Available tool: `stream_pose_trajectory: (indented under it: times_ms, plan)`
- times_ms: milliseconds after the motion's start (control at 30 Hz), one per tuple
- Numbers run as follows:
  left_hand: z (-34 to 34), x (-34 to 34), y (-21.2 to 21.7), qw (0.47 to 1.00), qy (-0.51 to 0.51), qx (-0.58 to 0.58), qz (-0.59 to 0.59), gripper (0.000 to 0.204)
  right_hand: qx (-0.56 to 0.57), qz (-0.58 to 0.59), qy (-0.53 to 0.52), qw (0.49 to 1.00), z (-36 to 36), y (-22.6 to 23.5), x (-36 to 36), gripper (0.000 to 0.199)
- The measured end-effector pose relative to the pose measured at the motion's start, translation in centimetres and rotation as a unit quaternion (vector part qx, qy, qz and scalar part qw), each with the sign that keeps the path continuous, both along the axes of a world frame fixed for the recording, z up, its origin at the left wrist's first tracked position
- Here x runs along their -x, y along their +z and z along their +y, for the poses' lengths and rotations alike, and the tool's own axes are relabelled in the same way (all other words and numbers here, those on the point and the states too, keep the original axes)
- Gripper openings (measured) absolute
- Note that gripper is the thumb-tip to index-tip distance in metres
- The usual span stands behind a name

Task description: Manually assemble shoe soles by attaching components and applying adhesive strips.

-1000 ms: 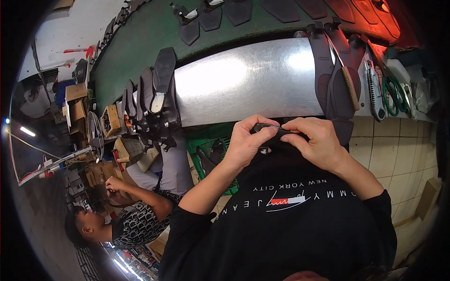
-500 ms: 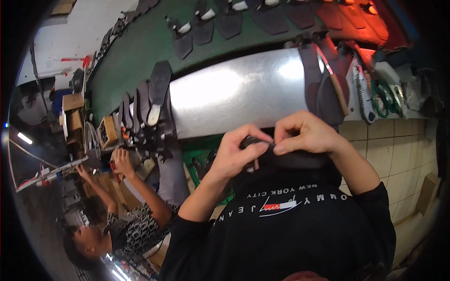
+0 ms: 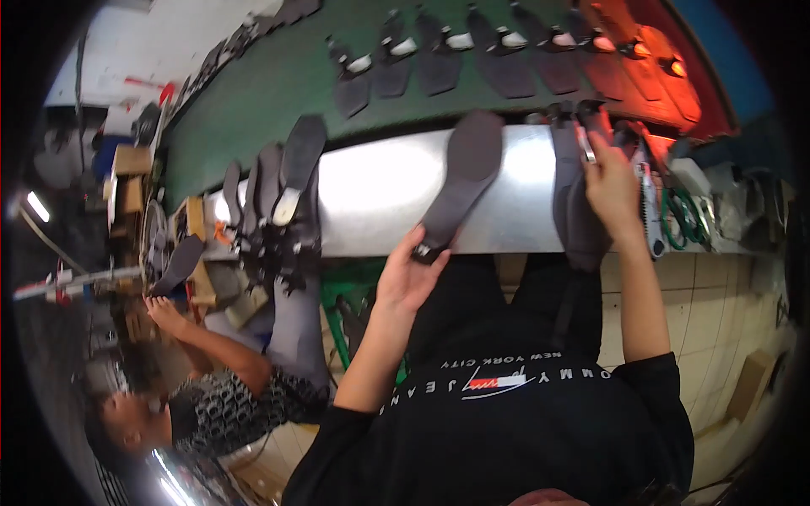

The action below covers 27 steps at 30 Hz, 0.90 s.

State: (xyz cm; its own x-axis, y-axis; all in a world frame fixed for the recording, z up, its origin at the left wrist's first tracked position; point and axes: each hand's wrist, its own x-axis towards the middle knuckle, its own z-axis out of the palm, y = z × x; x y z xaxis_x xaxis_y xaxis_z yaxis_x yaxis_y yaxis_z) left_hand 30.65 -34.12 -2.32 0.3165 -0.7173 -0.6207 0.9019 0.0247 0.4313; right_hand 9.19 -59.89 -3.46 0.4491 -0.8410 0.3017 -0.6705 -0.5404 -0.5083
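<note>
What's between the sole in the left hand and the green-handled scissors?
Head view, left to right: a stretch of metal plate, dark shoe soles, the right hand, then a utility knife.

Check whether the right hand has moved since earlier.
Yes: the right hand went forward and right, from the near edge of the metal plate to its right end.

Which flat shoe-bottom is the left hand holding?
The dark sole slanting in front of the shiny metal plate, its lower end in the left hand. It alone shows across the plate's middle.
</note>
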Motion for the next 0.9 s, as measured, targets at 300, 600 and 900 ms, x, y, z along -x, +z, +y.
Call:
stream_pose_trajectory:
  times_ms: [300,600,900]
  plan:
    - [-1.2,1.7,0.7,0.981,0.063,-0.002,0.184,0.02,-0.486,-0.209,0.289,0.798,12.4,4.8,-1.7,0.054]
    - [-3.0,3.4,3.5,0.981,0.066,-0.006,0.183,0.024,-0.514,-0.256,0.304,0.76,14.5,2.3,-2.6,0.062]
    - [-2.9,3.9,1.9,0.984,0.012,0.036,0.172,0.025,-0.537,-0.257,0.29,0.749,14.4,3.5,-2.5,0.059]
